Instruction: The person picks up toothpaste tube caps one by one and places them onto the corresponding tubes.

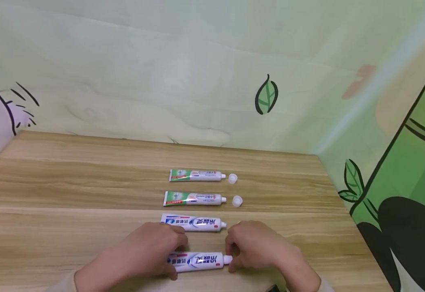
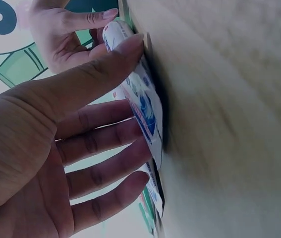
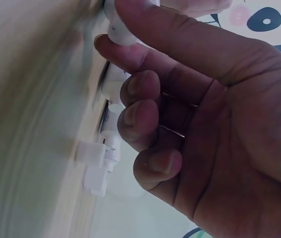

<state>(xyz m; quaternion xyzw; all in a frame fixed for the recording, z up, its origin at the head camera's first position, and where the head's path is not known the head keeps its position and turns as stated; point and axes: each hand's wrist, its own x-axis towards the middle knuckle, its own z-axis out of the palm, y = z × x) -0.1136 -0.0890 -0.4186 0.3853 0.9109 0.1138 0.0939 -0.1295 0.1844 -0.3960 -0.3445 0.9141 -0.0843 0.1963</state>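
From my head, soft, even light covers the table point(image 1: 88, 182); a pale streak point(image 1: 384, 79) slants across the wall point(image 1: 154, 73) at upper right. My wrist views are dimmer, the table smeared along one side, my right hand point(image 3: 229, 134) shadowed.

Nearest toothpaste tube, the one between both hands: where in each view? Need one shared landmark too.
Head: nearest toothpaste tube at bottom centre, between left hand and right hand.
Left wrist: upper centre, slanting down, partly hidden by the left thumb.
Right wrist: top edge, left of centre; mainly its capped end shows.
Shared landmark: right hand, in all three.
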